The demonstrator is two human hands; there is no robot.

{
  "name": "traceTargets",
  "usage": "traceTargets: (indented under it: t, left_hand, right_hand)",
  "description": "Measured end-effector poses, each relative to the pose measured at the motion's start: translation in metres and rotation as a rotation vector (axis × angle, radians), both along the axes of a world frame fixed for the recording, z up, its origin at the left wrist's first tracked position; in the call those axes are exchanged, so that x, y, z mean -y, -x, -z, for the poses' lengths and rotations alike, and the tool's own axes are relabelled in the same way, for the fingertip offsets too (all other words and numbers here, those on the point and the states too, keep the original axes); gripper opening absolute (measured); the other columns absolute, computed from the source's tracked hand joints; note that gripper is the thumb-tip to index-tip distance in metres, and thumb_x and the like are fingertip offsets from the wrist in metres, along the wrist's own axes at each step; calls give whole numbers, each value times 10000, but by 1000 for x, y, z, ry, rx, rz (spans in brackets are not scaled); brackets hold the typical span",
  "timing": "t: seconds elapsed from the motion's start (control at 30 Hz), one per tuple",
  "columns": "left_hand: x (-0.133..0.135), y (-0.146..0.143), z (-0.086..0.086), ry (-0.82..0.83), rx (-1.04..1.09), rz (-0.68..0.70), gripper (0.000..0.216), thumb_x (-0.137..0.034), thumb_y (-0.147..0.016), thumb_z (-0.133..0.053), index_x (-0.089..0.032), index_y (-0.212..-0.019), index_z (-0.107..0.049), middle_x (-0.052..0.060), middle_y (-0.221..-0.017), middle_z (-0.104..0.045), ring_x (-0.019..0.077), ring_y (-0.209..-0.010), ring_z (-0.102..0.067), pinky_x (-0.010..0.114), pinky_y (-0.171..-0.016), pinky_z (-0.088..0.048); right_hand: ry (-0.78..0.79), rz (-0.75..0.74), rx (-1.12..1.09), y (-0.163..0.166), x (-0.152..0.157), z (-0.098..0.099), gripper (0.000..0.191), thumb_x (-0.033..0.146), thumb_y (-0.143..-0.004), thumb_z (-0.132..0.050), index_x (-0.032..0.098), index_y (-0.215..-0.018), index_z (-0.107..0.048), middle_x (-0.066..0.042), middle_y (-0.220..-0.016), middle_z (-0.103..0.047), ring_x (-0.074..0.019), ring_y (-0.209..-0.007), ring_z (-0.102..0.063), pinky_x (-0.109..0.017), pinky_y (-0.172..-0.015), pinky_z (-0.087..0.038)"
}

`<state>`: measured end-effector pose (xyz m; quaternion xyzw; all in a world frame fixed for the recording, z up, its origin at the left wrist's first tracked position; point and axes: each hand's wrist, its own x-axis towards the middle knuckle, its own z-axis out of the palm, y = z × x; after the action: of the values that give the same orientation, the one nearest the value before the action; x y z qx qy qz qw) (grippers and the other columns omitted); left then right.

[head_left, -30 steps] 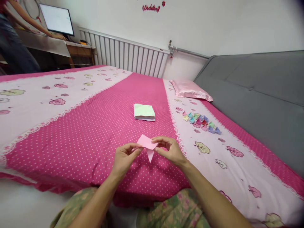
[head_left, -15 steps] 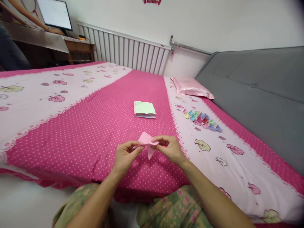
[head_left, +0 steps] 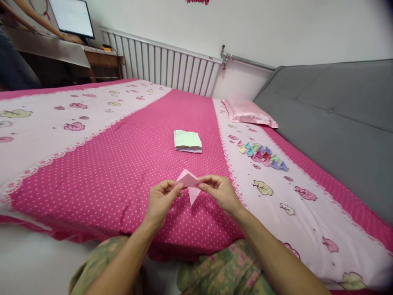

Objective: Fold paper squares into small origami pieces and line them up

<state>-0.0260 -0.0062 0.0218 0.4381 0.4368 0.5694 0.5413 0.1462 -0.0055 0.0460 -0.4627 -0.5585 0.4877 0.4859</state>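
Note:
Between my two hands is a pink sheet of origami paper (head_left: 188, 180), partly folded, with one point upward and another hanging down. My left hand (head_left: 162, 199) pinches its left corner between thumb and fingers. At the right corner, my right hand (head_left: 219, 191) grips the paper the same way. The paper is held just above the pink dotted bedspread (head_left: 123, 164). Beyond it lies a stack of square paper (head_left: 188, 139), pale green on top. To the right sit several small folded paper pieces (head_left: 262, 155) in mixed colours.
A pink pillow (head_left: 249, 113) lies by the grey headboard (head_left: 331, 106). Along the wall runs a white radiator (head_left: 162, 61) with a pipe. At the far left, another person's arm (head_left: 43, 20) reaches over a desk with a monitor (head_left: 73, 18).
A flap of the pink paper now stands up as a darker peak between my hands, where its edge looked flat before. Both hands keep their hold.

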Motion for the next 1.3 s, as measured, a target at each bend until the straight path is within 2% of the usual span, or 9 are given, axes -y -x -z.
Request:
traceTargets:
  t: [0.23,0.4,0.6,0.73,0.83,0.93,1.03,1.17,1.3]
  left_hand:
    - [1,-3,-3,-6,37,4,150,-210,-570,-723,-148,-690,-656,14,-646,-678,98,-587,-602,190,-580,-469]
    - [-2,-4,4,-26,-31,28,131,-160,-550,-685,-147,-668,-628,0,-614,-661,106,-560,-599,196,-548,-449]
    - [-12,-7,30,-22,-366,99,103,-223,-629,-637,-139,-688,-627,66,-695,-674,178,-660,-629,282,-631,-474]
    - [-13,-5,31,-205,-828,-10,158,-273,-728,-556,-179,-765,-678,66,-784,-662,189,-735,-605,313,-701,-451]
    - [-13,0,28,-285,-1042,-41,150,-248,-724,-564,-191,-749,-700,65,-831,-618,191,-802,-575,308,-744,-433]
    - [-15,6,28,-275,-1128,2,166,-253,-730,-562,-197,-769,-713,62,-815,-601,200,-808,-561,317,-750,-425]
    - [-16,9,28,-251,-1152,29,189,-279,-743,-554,-190,-786,-714,66,-803,-604,208,-800,-559,319,-735,-421]
    - [-17,9,26,-221,-1161,29,228,-309,-765,-533,-159,-788,-704,80,-784,-609,210,-769,-559,316,-712,-415]
    - [-19,7,27,-216,-1202,-12,233,-316,-778,-515,-155,-695,-662,70,-729,-596,195,-724,-553,300,-683,-407]
  right_hand:
    - [33,26,-55,1,-1,3,242,262,-580,-736,167,-763,-611,-18,-759,-662,-157,-734,-643,-300,-713,-510]
    - [-40,58,89,-3,-4,9,162,233,-616,-685,160,-718,-582,-30,-734,-651,-163,-712,-644,-289,-679,-517]
    - [58,18,451,-11,-15,35,67,141,-620,-606,145,-687,-607,-26,-651,-643,-142,-591,-613,-250,-558,-474]
    - [44,34,581,-10,-19,48,88,185,-641,-631,159,-724,-646,-21,-677,-664,-137,-614,-611,-239,-569,-454]
    - [-9,56,705,-10,-18,47,90,193,-652,-646,174,-734,-677,-19,-685,-675,-136,-609,-595,-238,-568,-428]
    - [-9,59,816,-10,-17,43,68,192,-657,-655,191,-705,-704,-24,-667,-682,-141,-591,-580,-244,-559,-401]
    - [27,36,823,-12,-18,42,71,220,-677,-648,203,-701,-714,-20,-655,-687,-139,-575,-580,-239,-546,-390]
    - [61,26,808,-13,-20,44,114,256,-711,-620,187,-725,-710,-26,-698,-696,-144,-613,-598,-232,-551,-390]
    - [66,45,824,-11,-21,45,148,282,-734,-595,174,-696,-689,-24,-689,-685,-140,-616,-592,-227,-545,-381]
